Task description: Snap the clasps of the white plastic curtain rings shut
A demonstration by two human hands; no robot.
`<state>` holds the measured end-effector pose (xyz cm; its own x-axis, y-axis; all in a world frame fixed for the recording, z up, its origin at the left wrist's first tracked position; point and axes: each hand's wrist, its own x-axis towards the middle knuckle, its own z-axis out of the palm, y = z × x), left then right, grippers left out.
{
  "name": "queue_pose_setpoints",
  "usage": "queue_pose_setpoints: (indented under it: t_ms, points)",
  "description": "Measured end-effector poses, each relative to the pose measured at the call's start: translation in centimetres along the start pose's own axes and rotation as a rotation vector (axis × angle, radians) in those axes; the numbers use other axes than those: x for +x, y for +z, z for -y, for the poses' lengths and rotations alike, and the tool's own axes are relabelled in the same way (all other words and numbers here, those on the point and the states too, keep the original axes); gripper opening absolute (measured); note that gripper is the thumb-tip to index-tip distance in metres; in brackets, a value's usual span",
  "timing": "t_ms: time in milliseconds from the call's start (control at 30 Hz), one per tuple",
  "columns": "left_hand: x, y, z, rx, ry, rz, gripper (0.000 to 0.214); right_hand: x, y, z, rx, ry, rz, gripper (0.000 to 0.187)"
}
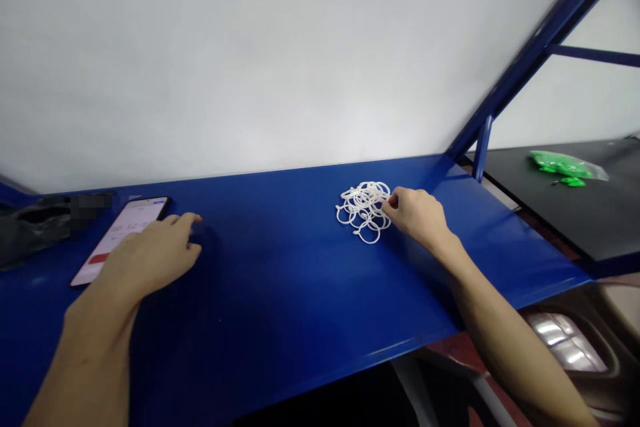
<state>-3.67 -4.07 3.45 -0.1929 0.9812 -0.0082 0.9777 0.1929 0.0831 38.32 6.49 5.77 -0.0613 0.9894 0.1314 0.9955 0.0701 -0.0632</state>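
Thin white rings (pixel 367 203), each with a small nub, lie in a loose heap on the blue table (pixel 280 280). At the heap's right edge is my right hand (pixel 417 213), its thumb and fingers pinched together on the rim of a white ring; the fingertips partly hide the hold. My left hand (pixel 160 250) hovers palm down over the left part of the table, fingers apart and nothing in them. Partly behind that hand lies a phone (pixel 137 213) with its screen lit.
Dark crumpled material (pixel 35 227) lies at the far left. A white wall (pixel 300 60) rises behind the table. On the right, a blue metal frame (pixel 525 53) slants up beside a black table (pixel 540 200) bearing a clear bag with green pieces (pixel 565 165). A brown chair (pixel 600 327) stands below.
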Motion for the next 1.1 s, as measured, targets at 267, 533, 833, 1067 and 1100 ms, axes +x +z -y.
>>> queue_pose_setpoints:
  t_ms: [267,533,833,1067,1100]
  points:
    - [0.2,0.6,-1.1,-0.043,0.070,0.069,0.043,-0.6,-0.7,0.3,0.031,-0.007,-0.070,0.024]
    - [0.7,0.6,-3.4,-0.255,0.219,-0.079,0.042,-1.2,-0.5,1.0,0.153,-0.086,-0.184,0.021]
    - [0.9,1.1,-3.3,-0.016,0.187,-0.022,0.027,-3.8,1.4,4.0,0.415,-0.549,-0.159,0.023]
    - [-1.5,1.8,-11.2,-0.207,0.247,-0.322,0.014,-6.0,3.0,6.1,0.722,-0.768,0.064,0.025]
    - [-2.0,2.0,-12.2,-0.230,0.307,-0.371,0.014,-6.1,3.0,6.2,0.762,-0.735,0.099,0.026]
